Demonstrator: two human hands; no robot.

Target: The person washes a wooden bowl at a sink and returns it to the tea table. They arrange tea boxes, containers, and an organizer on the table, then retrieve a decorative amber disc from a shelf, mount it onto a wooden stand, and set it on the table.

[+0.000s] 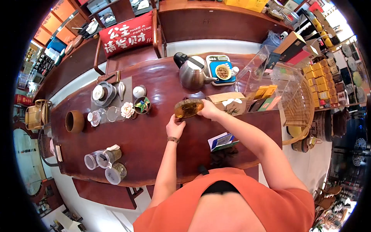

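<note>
Between my two hands, above the table, is a round, shiny amber-brown piece (pixel 188 108) that looks partly see-through; its exact kind I cannot make out. My left hand (pixel 175 128) grips its near left edge and wears a beaded bracelet. At the right edge, my right hand (pixel 209 110) is closed on the same piece. Just beyond it stand a steel kettle (pixel 192 75) with a black handle and a tissue box (pixel 228 103). A small dark bowl (pixel 142 105) with colourful contents lies to the left.
The wooden table (pixel 154 150) carries a digital scale (pixel 217 58) with a filled cup (pixel 223 72), lidded jars (pixel 116 173), a wooden bowl (pixel 74 121), a flower ornament (pixel 128 110) and leaflets (pixel 222 141). A clear acrylic rack (pixel 288 83) stands right. A chair with a red cushion (pixel 126 34) is opposite.
</note>
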